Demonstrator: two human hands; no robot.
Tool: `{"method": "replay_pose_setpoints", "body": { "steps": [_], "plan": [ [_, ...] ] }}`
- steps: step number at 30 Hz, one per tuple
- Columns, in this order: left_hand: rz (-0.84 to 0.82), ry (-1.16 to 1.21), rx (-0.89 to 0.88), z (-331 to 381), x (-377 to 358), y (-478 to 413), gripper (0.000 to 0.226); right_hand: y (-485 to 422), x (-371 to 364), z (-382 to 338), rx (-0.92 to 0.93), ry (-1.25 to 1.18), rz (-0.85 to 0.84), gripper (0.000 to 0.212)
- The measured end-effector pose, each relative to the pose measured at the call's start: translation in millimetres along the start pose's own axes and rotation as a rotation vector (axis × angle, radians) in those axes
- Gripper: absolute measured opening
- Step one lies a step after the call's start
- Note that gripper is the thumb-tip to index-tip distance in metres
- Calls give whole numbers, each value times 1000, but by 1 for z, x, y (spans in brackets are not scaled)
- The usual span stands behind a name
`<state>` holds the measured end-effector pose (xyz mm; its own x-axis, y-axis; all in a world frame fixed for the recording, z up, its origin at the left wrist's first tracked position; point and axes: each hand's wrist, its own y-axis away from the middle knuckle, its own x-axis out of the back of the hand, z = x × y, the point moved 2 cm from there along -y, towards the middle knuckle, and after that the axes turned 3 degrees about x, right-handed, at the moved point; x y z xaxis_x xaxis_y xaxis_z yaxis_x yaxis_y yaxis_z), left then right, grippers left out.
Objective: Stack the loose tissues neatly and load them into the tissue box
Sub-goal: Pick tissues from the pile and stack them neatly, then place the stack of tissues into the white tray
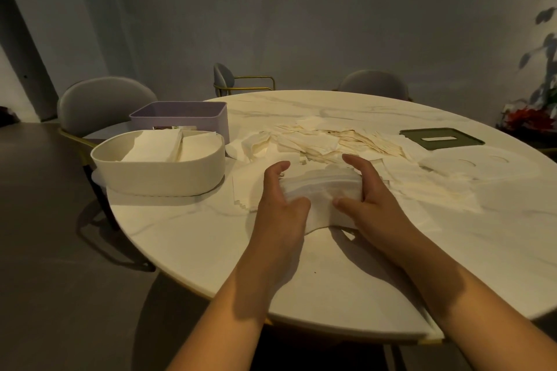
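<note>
A thick stack of white tissues (321, 190) is held just above the round marble table (187, 238). My left hand (278, 199) grips its left end and my right hand (366, 190) grips its right end, thumbs on the near side. Beyond the stack lies a wide scatter of loose tissues (325, 138). To the left stands a cream oval tissue box (156, 172), open on top, with folded tissues inside. A purple box (180, 116) stands behind it.
A green lid with a slot (441, 138) and a white oval lid (482, 166) lie at the right of the table. Grey chairs (99, 99) stand around the far side. A plant (539, 75) stands at the right edge.
</note>
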<state>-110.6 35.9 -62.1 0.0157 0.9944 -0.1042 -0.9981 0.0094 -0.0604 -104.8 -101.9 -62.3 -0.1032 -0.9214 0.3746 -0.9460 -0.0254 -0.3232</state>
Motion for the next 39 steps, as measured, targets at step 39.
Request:
{"method": "replay_pose_setpoints", "body": {
  "steps": [39],
  "plan": [
    [115,-322,118,98,173,-98,30,-122,-133,-108,-283,-169,-253,22]
  ]
}}
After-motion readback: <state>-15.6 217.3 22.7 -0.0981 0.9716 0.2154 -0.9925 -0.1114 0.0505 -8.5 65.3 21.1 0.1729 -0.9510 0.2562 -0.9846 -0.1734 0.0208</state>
